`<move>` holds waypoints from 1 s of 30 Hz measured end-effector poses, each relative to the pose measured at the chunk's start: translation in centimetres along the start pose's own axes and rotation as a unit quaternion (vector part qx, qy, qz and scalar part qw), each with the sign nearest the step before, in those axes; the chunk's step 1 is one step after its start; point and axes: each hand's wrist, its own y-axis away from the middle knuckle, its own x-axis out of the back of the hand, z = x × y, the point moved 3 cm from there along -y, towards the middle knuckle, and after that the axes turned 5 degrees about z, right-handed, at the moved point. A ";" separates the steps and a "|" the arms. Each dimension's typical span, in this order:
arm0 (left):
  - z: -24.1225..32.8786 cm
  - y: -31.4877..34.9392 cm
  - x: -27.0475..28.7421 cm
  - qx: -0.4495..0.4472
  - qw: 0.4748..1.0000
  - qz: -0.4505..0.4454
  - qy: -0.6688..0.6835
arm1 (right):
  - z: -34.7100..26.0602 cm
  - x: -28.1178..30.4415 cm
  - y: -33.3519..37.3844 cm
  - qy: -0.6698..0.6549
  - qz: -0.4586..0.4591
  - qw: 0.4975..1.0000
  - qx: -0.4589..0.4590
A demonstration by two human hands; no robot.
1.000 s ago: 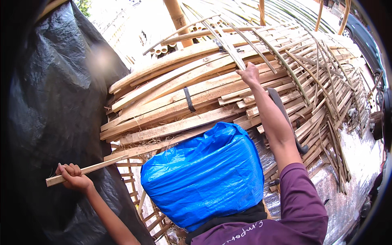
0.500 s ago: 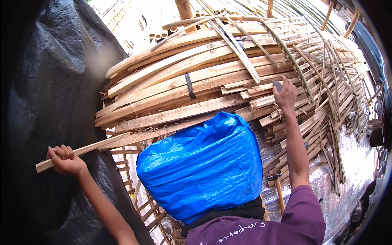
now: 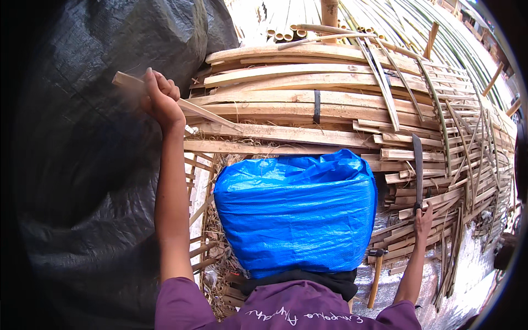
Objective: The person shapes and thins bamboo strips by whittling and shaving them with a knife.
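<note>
Shirt: purple (image 3: pixel 297 300), its hem and sleeves along the lower edge of the view.
Blue sheet: a creased bundle (image 3: pixel 297 214) in front of the shirt, its far rim overlapping the near edge of the stack.
Hammer: dark head near the slat ends, pale handle (image 3: pixel 375 280) pointing back toward the wearer, right of the blue sheet.
Silver sheet: shiny and wrinkled (image 3: pixel 470 272), beyond the near right corner of the stack.
Right hand: fingers (image 3: pixel 423 220) closed about the handle of the machete, with little or no gap showing (the hand hides most of that handle).
Machete: dark blade (image 3: pixel 418 170) pointing away from the wearer, across the near slat ends; whether it rests on them cannot be told.
Left hand: raised (image 3: pixel 164 104) off the left end of the stack, fingers folded firmly round the strip.
Strip: pale, split wood (image 3: pixel 212 115); a short end sticks out left of the fist, the longer part slants right over the near left corner of the boards, contact unclear.
Black tarp: a dark, folded hanging (image 3: pixel 82 143) along the left side, behind the left hand.
Boards: long, pale lengths (image 3: pixel 258 113) forming the left part of the stack, bound by a dark band (image 3: pixel 317 107).
Slats: narrower pieces (image 3: pixel 410 155) layered and crossed toward the stack's right end.
Poles: round, hollow ends (image 3: pixel 287 37) past the far edge, beside an upright post (image 3: pixel 330 15).
</note>
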 end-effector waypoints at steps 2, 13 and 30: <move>-0.1 -0.5 -0.2 -0.006 1.000 0.003 0.006 | -0.3 -0.3 0.3 0.012 -0.013 1.000 0.007; -0.3 -1.2 0.5 -0.013 0.999 -0.026 0.019 | -8.0 2.8 3.2 0.051 -0.001 0.998 0.036; 6.4 -4.3 0.4 -0.051 0.995 0.067 -0.050 | -20.5 3.8 10.7 -0.312 -0.037 0.946 -0.082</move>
